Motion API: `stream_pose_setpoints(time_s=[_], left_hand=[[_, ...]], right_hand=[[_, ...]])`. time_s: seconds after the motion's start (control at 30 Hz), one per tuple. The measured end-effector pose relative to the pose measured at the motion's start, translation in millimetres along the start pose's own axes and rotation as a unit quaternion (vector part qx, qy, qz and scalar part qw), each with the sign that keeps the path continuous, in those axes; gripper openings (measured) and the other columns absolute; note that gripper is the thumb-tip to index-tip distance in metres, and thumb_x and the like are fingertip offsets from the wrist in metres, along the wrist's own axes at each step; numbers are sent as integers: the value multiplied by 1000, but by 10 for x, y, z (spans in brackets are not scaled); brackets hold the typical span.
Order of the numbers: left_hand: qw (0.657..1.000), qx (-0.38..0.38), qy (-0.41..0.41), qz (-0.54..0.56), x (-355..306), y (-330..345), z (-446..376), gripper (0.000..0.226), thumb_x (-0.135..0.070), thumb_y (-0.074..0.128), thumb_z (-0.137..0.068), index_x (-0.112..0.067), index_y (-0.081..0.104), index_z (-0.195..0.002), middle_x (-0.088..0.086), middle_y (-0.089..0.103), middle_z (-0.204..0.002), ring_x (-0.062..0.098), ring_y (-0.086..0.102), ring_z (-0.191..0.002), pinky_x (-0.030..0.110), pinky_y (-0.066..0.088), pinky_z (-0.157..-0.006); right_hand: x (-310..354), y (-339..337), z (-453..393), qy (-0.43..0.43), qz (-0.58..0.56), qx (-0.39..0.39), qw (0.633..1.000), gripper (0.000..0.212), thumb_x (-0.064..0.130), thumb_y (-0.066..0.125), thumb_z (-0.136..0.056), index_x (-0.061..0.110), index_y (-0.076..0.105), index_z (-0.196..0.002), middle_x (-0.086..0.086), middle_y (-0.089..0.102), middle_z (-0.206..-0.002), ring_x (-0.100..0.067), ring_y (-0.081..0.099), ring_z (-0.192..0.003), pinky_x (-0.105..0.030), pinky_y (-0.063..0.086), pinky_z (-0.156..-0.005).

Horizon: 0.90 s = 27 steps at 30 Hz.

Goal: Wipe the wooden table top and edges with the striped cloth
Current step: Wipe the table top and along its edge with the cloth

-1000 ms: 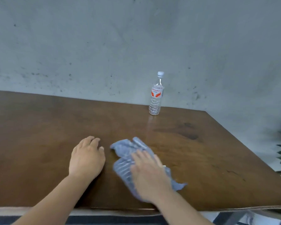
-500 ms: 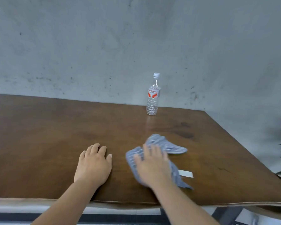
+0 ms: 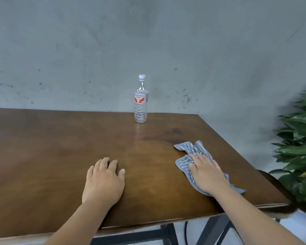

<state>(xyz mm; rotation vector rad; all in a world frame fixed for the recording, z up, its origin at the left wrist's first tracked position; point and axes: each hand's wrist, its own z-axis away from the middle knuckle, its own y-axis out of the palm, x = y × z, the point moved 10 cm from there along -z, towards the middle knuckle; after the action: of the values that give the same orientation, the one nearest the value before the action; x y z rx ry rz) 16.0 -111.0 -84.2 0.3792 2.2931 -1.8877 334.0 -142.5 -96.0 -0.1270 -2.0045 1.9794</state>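
Observation:
A blue-grey striped cloth (image 3: 190, 149) lies crumpled on the dark wooden table top (image 3: 60, 142), toward its right side. My right hand (image 3: 206, 174) presses flat on the near half of the cloth with straight fingers. My left hand (image 3: 103, 181) rests palm down on the bare wood near the front edge, well to the left of the cloth, holding nothing. Part of the cloth is hidden under my right palm.
A clear plastic water bottle (image 3: 140, 101) with a white cap and orange label stands upright near the table's back edge. A leafy green plant (image 3: 300, 147) stands just past the right edge. A grey wall runs behind. Dark metal legs (image 3: 168, 232) show under the front edge.
My right hand has slid the cloth rightward across the table toward the right edge. My left hand stays flat on the wood. The view has swung to the right, bringing the plant in.

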Motion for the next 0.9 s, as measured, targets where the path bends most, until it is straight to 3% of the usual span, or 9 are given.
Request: stream_pose_setpoints(time_s=[0.07, 0.13, 0.2, 0.33, 0.47, 0.77, 0.9], left_hand=[[1000, -2, 3, -4, -29, 4, -6, 54, -48, 22, -99, -24, 32, -147, -1, 23, -156, 17, 15, -145, 36, 11, -119], [1000, -3, 5, -1, -40, 16, -34, 53, -47, 24, -99, -24, 35, -146, -1, 27, -154, 18, 19, -144, 36, 14, -118], [1000, -11, 0, 4, 2, 14, -64, 51, -45, 28, -99, -22, 39, -143, 0, 33, -151, 18, 25, -141, 36, 19, -117], [998, -55, -14, 42, -25, -29, -141, 43, -32, 38, -97, -15, 51, -135, 4, 47, -141, 24, 39, -133, 40, 28, -112], [994, -68, 11, 82, -437, 38, -179, 40, -24, 42, -95, -12, 55, -131, 5, 53, -136, 25, 44, -129, 41, 31, -110], [994, -51, 63, 77, -1335, 355, -173, 39, -28, 39, -98, -14, 55, -130, 1, 53, -135, 24, 45, -127, 39, 32, -108], [994, -50, 72, 70, -1625, 428, -162, 39, -29, 38, -98, -16, 55, -131, 0, 52, -135, 23, 45, -127, 38, 32, -108]], right_hand=[[46, 12, -97, 54, 31, -20, 998, 56, 35, 12, -102, 26, 14, -156, 3, 9, -164, -18, 6, -150, -45, 6, -122], [455, 31, -94, 46, 77, -44, 995, 55, 31, 21, -98, 23, 31, -151, -2, 19, -161, -28, 15, -146, -52, 12, -117], [1075, 111, 8, -36, 51, -61, 996, 53, 31, 23, -99, 22, 36, -149, -5, 24, -159, -30, 17, -144, -53, 12, -116], [1853, 219, 466, -221, -35, -19, 974, 52, 40, 21, -104, 26, 25, -153, -6, 15, -163, -22, 5, -150, -47, -2, -120], [1356, 165, 515, -223, -38, -7, 974, 54, 46, 18, -103, 29, 21, -153, 0, 11, -164, -19, 1, -151, -48, -5, -121], [-610, -96, 208, -54, -11, -4, 998, 56, 48, 10, -102, 34, 10, -156, 6, 4, -165, -14, -2, -151, -42, -6, -122], [-1132, -183, 157, -16, -12, -3, 1000, 56, 48, 9, -103, 34, 8, -157, 6, 3, -165, -14, -3, -151, -41, -6, -122]])
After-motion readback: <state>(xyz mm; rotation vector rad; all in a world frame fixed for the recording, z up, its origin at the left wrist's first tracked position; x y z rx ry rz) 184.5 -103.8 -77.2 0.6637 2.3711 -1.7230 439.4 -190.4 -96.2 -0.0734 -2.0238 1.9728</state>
